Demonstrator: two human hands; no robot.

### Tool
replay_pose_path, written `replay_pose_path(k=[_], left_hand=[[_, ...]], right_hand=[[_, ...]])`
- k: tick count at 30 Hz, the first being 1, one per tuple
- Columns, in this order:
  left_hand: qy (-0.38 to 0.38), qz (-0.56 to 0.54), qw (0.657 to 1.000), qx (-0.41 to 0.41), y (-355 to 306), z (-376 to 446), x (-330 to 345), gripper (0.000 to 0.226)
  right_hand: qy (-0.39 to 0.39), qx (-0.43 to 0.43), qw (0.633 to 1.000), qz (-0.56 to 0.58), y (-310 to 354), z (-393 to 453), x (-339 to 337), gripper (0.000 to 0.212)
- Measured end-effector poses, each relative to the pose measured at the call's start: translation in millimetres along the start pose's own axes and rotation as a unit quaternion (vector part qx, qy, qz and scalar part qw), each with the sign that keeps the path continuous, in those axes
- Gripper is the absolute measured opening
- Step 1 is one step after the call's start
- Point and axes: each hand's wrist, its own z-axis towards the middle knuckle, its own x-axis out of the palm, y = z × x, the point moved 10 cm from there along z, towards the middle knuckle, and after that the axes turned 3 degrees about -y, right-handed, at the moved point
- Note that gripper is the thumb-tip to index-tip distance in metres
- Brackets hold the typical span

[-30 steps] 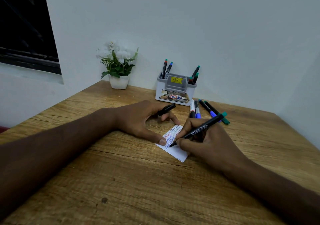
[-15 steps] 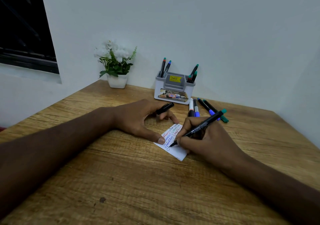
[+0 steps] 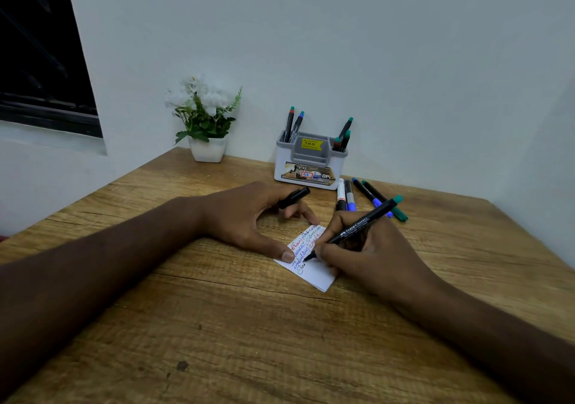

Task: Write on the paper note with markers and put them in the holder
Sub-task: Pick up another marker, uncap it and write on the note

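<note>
A small white paper note (image 3: 315,274) lies on the wooden table (image 3: 217,325), covered with lines of red, green and blue writing. My right hand (image 3: 370,254) grips a black marker (image 3: 357,227) with a green end, its tip touching the note. My left hand (image 3: 249,216) pins the note's left edge with the thumb and holds a black marker cap (image 3: 294,197) between its fingers. The grey and white holder (image 3: 311,162) stands at the back against the wall with several markers upright in it.
Several loose markers (image 3: 367,196) lie on the table between the holder and my right hand. A white pot of white flowers (image 3: 207,123) stands in the back left corner. A dark window (image 3: 40,51) is on the left wall.
The marker tip has shifted slightly along the note while writing on the lower line. My left hand has stayed in place, holding the cap and the note.
</note>
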Motion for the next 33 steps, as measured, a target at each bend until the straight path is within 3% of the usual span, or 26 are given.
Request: replay_pose_path(k=[19,33], left_hand=[[0.000,-0.020,1.000,0.013,1,0,2,0.050],[-0.002,-0.006,1.000,0.010,2,0,1,0.060]], right_hand=[[-0.008,0.030,0.999,0.009,-8,3,-3,0.005],[-0.019,0.033,0.999,0.006,-10,4,-5,0.006]])
